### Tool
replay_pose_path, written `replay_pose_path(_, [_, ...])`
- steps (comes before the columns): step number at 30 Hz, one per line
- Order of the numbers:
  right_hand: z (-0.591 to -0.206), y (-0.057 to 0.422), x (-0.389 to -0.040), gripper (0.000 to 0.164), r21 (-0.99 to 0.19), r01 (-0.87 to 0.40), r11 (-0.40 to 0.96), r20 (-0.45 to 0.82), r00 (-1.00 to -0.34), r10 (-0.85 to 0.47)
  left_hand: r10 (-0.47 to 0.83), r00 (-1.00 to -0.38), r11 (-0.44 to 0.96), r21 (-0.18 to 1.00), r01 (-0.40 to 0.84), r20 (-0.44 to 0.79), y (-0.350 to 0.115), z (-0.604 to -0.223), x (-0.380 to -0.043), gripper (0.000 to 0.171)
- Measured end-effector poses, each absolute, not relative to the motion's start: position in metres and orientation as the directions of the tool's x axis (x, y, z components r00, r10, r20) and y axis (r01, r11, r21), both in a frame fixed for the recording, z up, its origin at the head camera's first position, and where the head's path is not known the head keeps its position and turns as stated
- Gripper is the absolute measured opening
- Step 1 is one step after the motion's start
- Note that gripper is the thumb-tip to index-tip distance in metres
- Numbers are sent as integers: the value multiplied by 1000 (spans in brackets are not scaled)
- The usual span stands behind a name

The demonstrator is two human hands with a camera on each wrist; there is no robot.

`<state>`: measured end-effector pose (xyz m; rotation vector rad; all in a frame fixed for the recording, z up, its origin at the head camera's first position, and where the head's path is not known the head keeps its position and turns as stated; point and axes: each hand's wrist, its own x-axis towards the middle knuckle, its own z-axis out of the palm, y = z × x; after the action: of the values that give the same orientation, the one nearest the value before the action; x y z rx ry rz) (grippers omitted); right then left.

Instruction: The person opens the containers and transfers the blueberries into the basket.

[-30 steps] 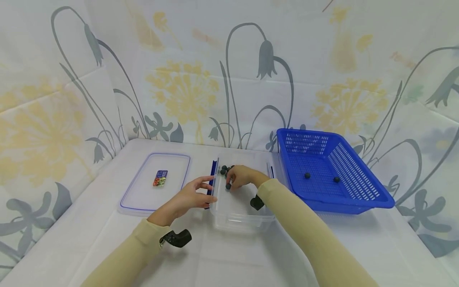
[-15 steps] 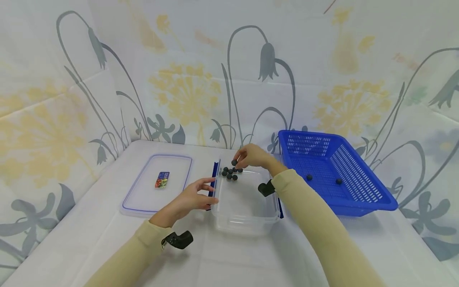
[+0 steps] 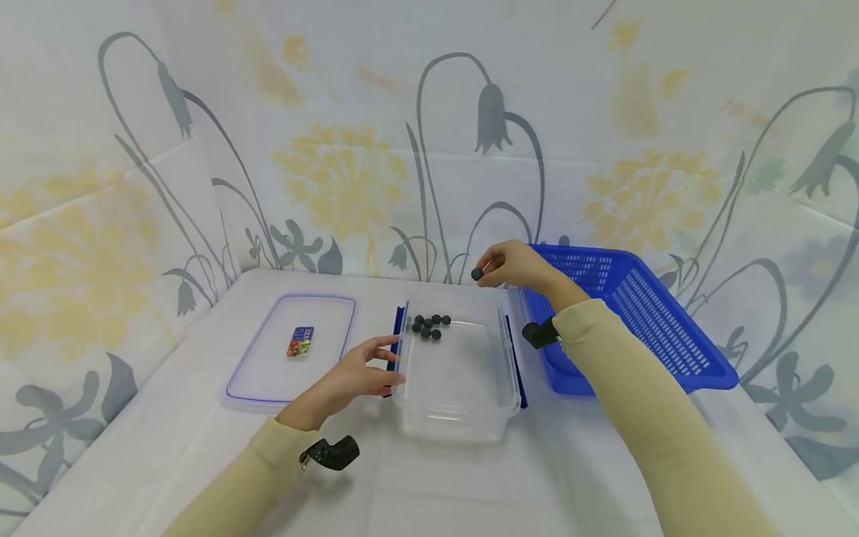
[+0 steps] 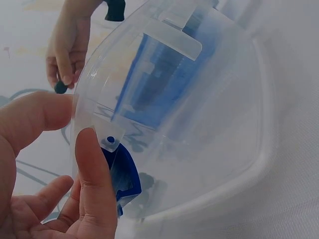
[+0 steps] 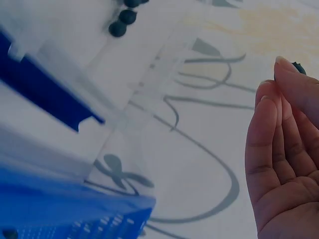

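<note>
Dark blue-green, the small round berry-like ball [image 3: 477, 274] sits pinched between the thumb and fingertips of the right hand [image 3: 520, 265], raised above the far end of the clear rectangular plastic container [image 3: 463, 425]. The relation that matters is between it and the cluster of seven similar dark balls [image 3: 428, 324] on the container's floor: from the right hand, the cluster lies lower, leftward and closer to the person's body. The left hand [image 3: 356, 373] is nearer to that cluster, just across the side wall from it. Its fingers are spread and loosely bent, the tips touching the rim beside a dark-blue plastic latch [image 3: 399, 319], without a plain grip.

The held ball has no long axis; the right wrist view shows a notched end peeking past the thumb, turned away from the palm. The container's long axis appears to run away from the body, between the two forearms. To the right of the right hand slants the blue perforated plastic basket [image 3: 661, 332]; left of the left hand lies a clear blue-bordered lid [image 3: 271, 350].
</note>
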<state>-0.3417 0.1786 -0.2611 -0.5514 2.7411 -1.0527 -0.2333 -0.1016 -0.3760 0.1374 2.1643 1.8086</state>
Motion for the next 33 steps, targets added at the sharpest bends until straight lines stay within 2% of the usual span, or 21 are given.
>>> replay_pose_path(11, [-246, 231, -334, 31, -641, -283, 713, 37, -940, -340, 283, -945, 201, 973, -112, -167, -102, -375, -235, 70])
replay_pose_path(25, [-265, 311, -326, 35, -544, -251, 801, 47, -962, -270, 278, -944, 201, 971, -126, -180, -103, -376, -232, 69])
replay_pose_path(33, [-283, 346, -326, 38, -599, -184, 780, 20, -976, -215, 282, -943, 196, 973, -124, -177, -104, -376, -233, 70])
